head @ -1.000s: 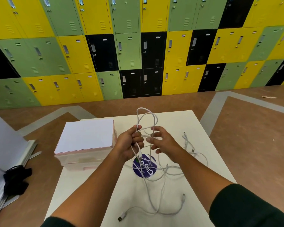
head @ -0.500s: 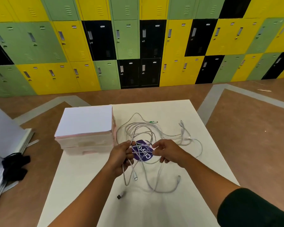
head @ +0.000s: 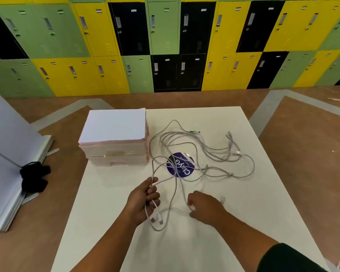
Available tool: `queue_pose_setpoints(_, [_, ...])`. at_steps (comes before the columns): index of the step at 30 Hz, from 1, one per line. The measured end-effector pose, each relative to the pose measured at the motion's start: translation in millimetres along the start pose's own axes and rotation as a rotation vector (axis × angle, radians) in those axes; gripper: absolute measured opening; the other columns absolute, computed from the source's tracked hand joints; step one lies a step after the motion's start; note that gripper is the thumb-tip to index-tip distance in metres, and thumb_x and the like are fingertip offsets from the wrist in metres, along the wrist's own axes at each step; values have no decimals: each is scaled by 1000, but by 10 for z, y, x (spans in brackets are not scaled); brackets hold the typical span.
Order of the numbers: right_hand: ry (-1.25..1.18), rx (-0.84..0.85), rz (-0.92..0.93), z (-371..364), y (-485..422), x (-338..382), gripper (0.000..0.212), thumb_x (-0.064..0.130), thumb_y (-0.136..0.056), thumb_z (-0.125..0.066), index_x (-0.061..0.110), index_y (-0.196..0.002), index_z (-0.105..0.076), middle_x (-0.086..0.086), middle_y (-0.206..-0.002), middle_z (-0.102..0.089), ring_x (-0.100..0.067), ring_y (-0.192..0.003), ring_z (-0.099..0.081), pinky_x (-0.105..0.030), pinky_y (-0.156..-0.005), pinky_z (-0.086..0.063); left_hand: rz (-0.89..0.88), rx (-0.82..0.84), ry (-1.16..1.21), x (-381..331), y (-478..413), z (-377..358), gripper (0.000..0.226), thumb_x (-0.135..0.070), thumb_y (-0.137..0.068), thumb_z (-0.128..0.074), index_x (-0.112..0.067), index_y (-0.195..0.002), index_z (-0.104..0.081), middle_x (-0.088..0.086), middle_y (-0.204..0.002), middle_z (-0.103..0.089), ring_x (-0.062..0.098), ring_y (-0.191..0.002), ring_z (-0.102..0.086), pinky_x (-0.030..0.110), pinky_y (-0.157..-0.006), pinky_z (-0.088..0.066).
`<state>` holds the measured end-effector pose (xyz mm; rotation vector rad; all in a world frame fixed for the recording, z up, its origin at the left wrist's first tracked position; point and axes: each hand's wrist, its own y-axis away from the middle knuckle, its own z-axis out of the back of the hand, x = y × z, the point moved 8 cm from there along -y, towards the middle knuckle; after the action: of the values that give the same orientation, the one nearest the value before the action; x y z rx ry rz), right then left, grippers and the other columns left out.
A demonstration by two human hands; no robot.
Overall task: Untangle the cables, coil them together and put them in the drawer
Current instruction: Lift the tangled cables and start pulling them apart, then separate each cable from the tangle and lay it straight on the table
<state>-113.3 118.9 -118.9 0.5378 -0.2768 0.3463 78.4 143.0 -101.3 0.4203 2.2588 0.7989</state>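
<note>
A tangle of thin white and grey cables lies spread over the white table, partly across a round purple sticker. My left hand grips a few cable strands near their ends, and two plugs hang below the fingers. My right hand is curled over the table and pinches a strand at its fingertips. A small translucent pink drawer unit with a white top stands at the table's back left, its drawers closed.
A wall of green, yellow and black lockers runs behind the table. White boards lean on the floor at the left with a black strap on them. Brown floor surrounds the table.
The cables were lowered from held up in the air onto the table and spread out. Both hands drew back toward me, the left keeping hold of strands.
</note>
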Motion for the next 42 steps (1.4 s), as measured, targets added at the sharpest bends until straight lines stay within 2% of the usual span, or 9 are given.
queue_pose_setpoints(4, [79, -118, -33, 62, -122, -50, 14, 27, -96, -54, 15, -99, -60, -3, -108, -57, -24, -95, -61, -36, -80, -48, 23, 119, 156, -20, 49, -102, 13, -24, -97, -54, -11, -97, -58, -6, -56, -27, 5, -39, -25, 19, -43, -20])
queue_pose_setpoints(12, [57, -326, -180, 388, -399, -454, 20, 16, -98, -48, 12, -114, -59, -7, -119, -57, -20, -115, -55, -25, -89, -41, 109, 99, 103, 122, 54, -183, 15, -23, -99, -51, -11, -95, -59, -6, -55, -28, 5, -38, -25, 19, -39, -24])
queue_pose_setpoints(17, [-82, -365, -237, 472, -458, -583, 17, 5, -93, -55, 9, -109, -59, -10, -114, -51, -27, -99, -60, -28, -77, -43, 138, 30, 38, 292, -58, -153, 14, -23, -101, -50, -11, -99, -58, -6, -57, -28, 6, -39, -25, 20, -39, -26])
queue_pose_setpoints(21, [-202, -456, -214, 545, -455, -634, 30, -7, -88, -56, 8, -114, -60, -13, -117, -46, -30, -87, -60, -28, -72, -43, 127, -28, -32, 361, -148, -116, 15, -25, -102, -50, -12, -104, -58, -5, -59, -30, 6, -42, -26, 20, -39, -27])
queue_pose_setpoints(26, [-261, -440, -164, 558, -411, -683, 37, -2, -85, -61, 13, -119, -60, -8, -124, -47, -29, -103, -58, -35, -85, -48, 54, -146, -277, 266, -194, -42, 25, -30, -104, -46, -13, -107, -64, -2, -60, -44, 9, -45, -35, 21, -44, -30])
queue_pose_setpoints(33, [-193, -587, -151, 635, -95, -583, 22, 16, -89, -64, 21, -110, -64, 5, -117, -56, -24, -84, -65, -37, -75, -53, -139, -199, -535, 34, -189, -44, 30, -31, -104, -47, -11, -104, -70, 5, -74, -61, 12, -49, -48, 23, -46, -37])
queue_pose_setpoints(36, [-476, -552, -121, 627, -63, -436, 13, 18, -91, -64, 21, -103, -68, 7, -101, -65, -18, -81, -63, -32, -75, -51, -117, -137, -496, 58, -169, -124, 29, -30, -104, -49, -10, -103, -69, 3, -71, -61, 12, -49, -46, 22, -44, -37])
queue_pose_setpoints(40, [-1132, -189, -83, 488, -99, 31, 19, 13, -90, -64, 16, -109, -66, -8, -90, -74, -16, -78, -67, -28, -66, -50, -83, -71, -441, 125, -145, -232, 27, -27, -105, -48, -10, -103, -68, 3, -69, -58, 12, -48, -45, 21, -44, -36])
queue_pose_setpoints(42, [-1160, -192, -87, 519, -88, 155, 13, 14, -95, -59, 7, -103, -67, -15, -81, -73, -21, -72, -68, -30, -64, -50, -94, -74, -468, 130, -142, -237, 28, -29, -104, -48, -11, -103, -69, 3, -72, -58, 13, -50, -47, 21, -46, -36])
